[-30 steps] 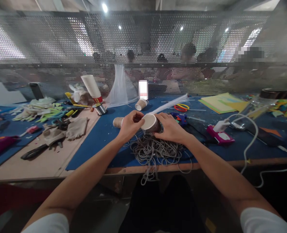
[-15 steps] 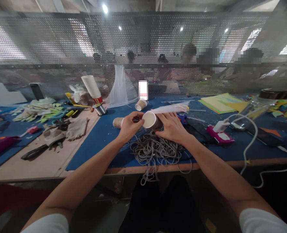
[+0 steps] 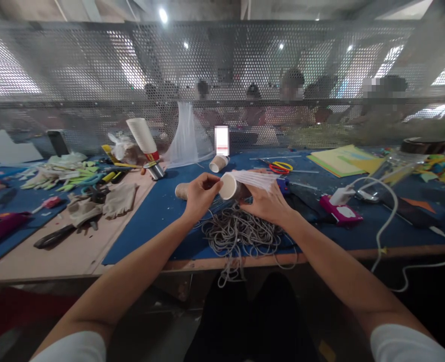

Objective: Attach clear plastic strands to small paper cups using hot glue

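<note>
A paper cup (image 3: 228, 186) lies on its side in the air, its white mouth turned toward me. My right hand (image 3: 263, 201) is wrapped round its far side, and sheer white strips (image 3: 255, 179) run from the cup's rim over that hand. Thumb and fingers of my left hand (image 3: 202, 196) are pinched together at the cup's left rim; what they grip is too small to make out. Below the hands lies a tangle of grey cord (image 3: 241, 231), partly hanging over the table edge. A twine-wrapped cup (image 3: 182, 191) is left of my left hand, another (image 3: 218, 163) behind.
Stacked paper cups (image 3: 141, 136) lean at the back left, near gloves (image 3: 120, 200) and tools. Red and yellow-handled scissors (image 3: 281, 167) lie behind my right hand. To the right are coloured sheets (image 3: 345, 160), a pink power socket (image 3: 341, 210) with a white cable, and a clear jar (image 3: 380, 173).
The white strips have swung toward me and now drape over my right hand, uncovering the scissors behind. The cup has shifted slightly left, and my left fingers have closed closer together at its rim.
</note>
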`<state>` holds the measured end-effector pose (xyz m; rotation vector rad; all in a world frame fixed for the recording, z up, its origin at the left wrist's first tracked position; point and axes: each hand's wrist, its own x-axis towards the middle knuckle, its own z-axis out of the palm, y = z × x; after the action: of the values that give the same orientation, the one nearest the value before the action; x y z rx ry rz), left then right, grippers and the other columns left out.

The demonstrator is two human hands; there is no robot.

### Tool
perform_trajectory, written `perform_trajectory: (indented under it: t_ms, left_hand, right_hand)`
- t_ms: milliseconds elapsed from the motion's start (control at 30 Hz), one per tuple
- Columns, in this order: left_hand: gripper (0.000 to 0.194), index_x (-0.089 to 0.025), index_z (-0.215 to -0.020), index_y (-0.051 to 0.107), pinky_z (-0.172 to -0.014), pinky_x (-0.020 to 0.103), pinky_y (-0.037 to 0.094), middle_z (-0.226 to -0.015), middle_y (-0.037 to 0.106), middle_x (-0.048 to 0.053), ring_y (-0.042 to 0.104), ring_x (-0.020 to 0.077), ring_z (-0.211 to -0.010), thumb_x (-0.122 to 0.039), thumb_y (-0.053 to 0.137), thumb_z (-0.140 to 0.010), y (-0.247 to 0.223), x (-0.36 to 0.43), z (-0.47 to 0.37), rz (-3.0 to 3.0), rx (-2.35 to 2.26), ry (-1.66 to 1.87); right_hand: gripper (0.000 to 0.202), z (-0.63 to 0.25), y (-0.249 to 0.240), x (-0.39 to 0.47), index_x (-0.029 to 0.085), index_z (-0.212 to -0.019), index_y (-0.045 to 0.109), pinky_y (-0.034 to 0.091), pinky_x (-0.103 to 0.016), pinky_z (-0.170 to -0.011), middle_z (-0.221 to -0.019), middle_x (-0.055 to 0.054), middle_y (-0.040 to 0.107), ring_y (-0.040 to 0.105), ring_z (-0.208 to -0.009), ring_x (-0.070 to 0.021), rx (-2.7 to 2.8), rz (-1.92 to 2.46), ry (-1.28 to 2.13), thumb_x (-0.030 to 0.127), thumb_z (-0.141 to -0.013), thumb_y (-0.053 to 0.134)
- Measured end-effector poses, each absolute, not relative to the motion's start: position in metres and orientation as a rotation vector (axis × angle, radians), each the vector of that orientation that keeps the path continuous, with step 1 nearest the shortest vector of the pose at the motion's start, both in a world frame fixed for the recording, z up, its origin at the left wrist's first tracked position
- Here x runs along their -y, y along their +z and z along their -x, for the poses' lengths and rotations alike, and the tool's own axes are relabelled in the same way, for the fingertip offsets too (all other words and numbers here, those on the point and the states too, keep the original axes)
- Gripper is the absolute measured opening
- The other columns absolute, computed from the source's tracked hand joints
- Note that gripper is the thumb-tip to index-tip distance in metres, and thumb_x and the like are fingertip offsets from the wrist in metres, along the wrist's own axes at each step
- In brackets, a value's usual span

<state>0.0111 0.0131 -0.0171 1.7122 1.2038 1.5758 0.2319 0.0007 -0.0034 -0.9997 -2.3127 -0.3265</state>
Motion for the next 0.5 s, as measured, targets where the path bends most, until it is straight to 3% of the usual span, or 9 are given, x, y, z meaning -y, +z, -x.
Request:
perform_trajectory:
  t_ms: [300, 500]
  left_hand:
    - [0.018, -0.018, -0.089, 0.071, -0.069, 0.026, 0.053, -0.084, 0.072, 0.002, 0.064, 0.0135, -0.074, -0.034, 0.072, -0.080, -0.0212, -0.0189, -0.0104, -1.652, -1.143, 1.558]
    - [0.014, -0.017, -0.079, 0.067, -0.061, 0.025, 0.047, -0.074, 0.067, 0.000, 0.059, 0.0119, -0.066, -0.029, 0.074, -0.076, -0.0217, -0.0190, -0.0098, -1.671, -1.231, 1.573]
  right_hand:
    - [0.068, -0.2317, -0.0051, -0.0013, 0.027, -0.149, 0.040, 0.036, -0.059, -0.102, -0.132, -0.014, 0.056, 0.042, -0.127, -0.0415, 2.299, 1.041, -0.334, 0.035, -0.085, 0.064]
    - [0.068, -0.2285, -0.0048, 0.0008, 0.027, -0.147, 0.043, 0.035, -0.057, -0.103, -0.139, -0.013, 0.051, 0.043, -0.126, -0.0392, 2.332, 0.997, -0.329, 0.036, -0.084, 0.066]
